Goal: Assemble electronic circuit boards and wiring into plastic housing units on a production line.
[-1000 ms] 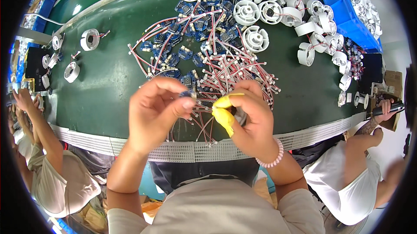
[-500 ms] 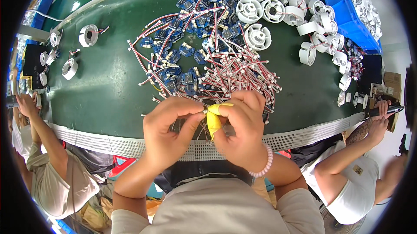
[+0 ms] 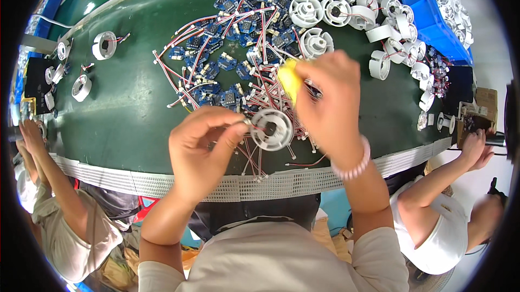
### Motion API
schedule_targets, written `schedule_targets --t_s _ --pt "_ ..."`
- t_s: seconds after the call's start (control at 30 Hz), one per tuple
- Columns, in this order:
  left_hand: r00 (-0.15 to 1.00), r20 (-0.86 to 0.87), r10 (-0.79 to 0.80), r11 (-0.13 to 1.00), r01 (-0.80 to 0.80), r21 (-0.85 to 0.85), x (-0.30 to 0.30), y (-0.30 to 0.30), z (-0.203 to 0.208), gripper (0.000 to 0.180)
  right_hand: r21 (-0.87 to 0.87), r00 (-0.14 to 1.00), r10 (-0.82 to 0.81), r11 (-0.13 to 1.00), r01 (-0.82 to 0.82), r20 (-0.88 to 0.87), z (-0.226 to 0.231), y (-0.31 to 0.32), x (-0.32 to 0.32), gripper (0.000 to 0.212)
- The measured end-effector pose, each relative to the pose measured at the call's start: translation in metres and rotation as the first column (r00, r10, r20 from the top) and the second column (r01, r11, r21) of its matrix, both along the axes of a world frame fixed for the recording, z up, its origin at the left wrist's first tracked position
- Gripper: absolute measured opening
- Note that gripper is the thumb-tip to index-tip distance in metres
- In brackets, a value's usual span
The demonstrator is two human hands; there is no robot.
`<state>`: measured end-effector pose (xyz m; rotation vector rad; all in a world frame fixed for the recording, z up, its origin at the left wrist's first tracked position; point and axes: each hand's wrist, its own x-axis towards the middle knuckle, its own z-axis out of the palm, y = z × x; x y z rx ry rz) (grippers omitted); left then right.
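My left hand (image 3: 200,148) is closed in a pinch on a small connector (image 3: 247,122) at the end of a short wire. That wire leads to a round white plastic housing (image 3: 285,131) with a dark centre, slightly blurred, beside my left fingertips. My right hand (image 3: 331,110) is over the near part of the pile, with yellow finger covers (image 3: 290,82) on its fingers. Motion smears those fingers, and whether they hold anything is unclear. Beneath and around both hands lie red, white and black connector wires (image 3: 264,89), with blue circuit boards (image 3: 227,62) just beyond them.
More white round housings (image 3: 306,11) are heaped at the far right, beside a blue bin (image 3: 433,26) full of them. A few housings (image 3: 104,46) lie on the left of the green table (image 3: 130,102). A white perforated strip (image 3: 146,181) edges the table. Other people work at both sides.
My right hand has parted from my left fingertips and moved up and right over the pile. The white housing, hidden before, now shows beside my left hand, which is slightly lower and further left.
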<state>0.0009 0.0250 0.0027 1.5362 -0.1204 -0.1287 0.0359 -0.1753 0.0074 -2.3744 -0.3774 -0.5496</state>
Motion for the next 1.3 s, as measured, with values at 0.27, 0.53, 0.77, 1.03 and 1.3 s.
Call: schedule_targets --t_s 0.27,0.53,0.77,1.03,1.3 --pt "0.990 -0.128 0.061 0.997 -0.067 -0.039 0.010 -0.001 -0.005 0.014 -0.081 0.988 0.053 0.995 -0.065 -0.144 -0.014 0.002 0.018 0.007" --pt "0.982 -0.188 0.019 0.995 -0.037 -0.091 0.015 -0.004 -0.005 0.014 -0.230 0.994 0.003 0.973 -0.029 -0.113 -0.017 0.012 0.014 0.015" --pt "0.980 -0.196 0.029 0.982 -0.065 -0.178 0.008 0.000 -0.005 0.015 0.293 0.985 0.135 0.951 -0.098 -0.107 -0.018 -0.014 0.016 0.022" --pt "0.984 -0.180 -0.008 0.981 -0.028 -0.194 0.008 -0.002 -0.007 0.016 0.722 0.979 0.204 0.678 -0.136 -0.007 -0.014 -0.015 0.012 0.015" --pt "0.976 -0.216 -0.006 0.971 -0.045 -0.235 0.005 0.004 -0.010 0.016 0.796 0.901 0.379 0.602 -0.064 -0.214 0.011 -0.008 -0.008 0.021"
